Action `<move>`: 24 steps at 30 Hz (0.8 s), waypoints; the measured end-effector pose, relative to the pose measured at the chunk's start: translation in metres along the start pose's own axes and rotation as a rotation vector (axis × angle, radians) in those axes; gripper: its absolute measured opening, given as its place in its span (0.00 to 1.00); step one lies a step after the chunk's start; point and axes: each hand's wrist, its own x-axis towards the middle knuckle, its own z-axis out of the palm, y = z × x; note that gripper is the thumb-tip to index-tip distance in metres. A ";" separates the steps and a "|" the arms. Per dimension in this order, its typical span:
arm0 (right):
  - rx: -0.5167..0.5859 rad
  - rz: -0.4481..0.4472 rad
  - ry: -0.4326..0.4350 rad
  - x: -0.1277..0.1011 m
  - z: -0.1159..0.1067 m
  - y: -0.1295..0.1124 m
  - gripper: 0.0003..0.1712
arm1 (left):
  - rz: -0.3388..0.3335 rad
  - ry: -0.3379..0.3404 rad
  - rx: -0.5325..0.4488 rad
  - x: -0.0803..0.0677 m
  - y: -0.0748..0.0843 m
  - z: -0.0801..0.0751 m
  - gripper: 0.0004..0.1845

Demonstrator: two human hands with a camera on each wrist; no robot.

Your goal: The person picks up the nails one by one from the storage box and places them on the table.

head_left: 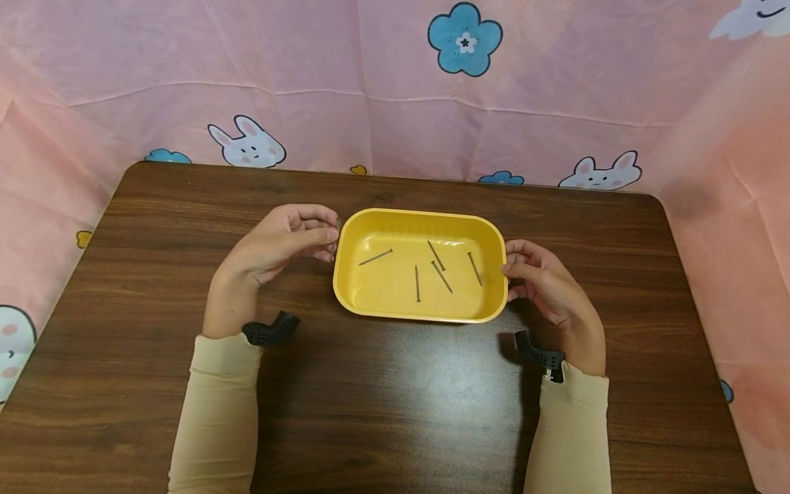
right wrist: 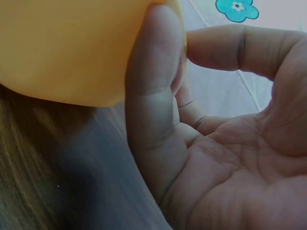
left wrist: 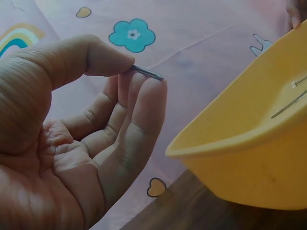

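Note:
A yellow plastic basin (head_left: 385,291) is in the middle of the head view, with several thin metal nails (head_left: 417,285) lying loose on its floor. My left hand (head_left: 278,240) is just left of the basin. Between its thumb and fingertips it pinches a nail (left wrist: 148,73); part of that nail is hidden by the fingers. On the other side, my right hand (head_left: 549,285) grips the basin's right rim, thumb on the inner side and fingers against the outer wall, as the right wrist view (right wrist: 156,96) shows.
Under the basin is a dark brown wooden table (head_left: 395,412) with rounded far corners. Pink cloth (head_left: 382,62) with flowers and rabbits hangs behind it and along the sides. A black wrist mount (head_left: 271,331) is on the left wrist, another (head_left: 538,353) on the right.

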 end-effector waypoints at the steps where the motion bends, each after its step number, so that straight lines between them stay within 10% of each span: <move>1: 0.003 0.000 0.000 0.000 0.000 0.000 0.13 | -0.001 0.002 0.003 0.000 0.000 -0.001 0.06; 24: 0.012 -0.025 -0.037 -0.002 -0.004 0.002 0.13 | -0.053 0.093 0.121 -0.004 -0.002 -0.017 0.11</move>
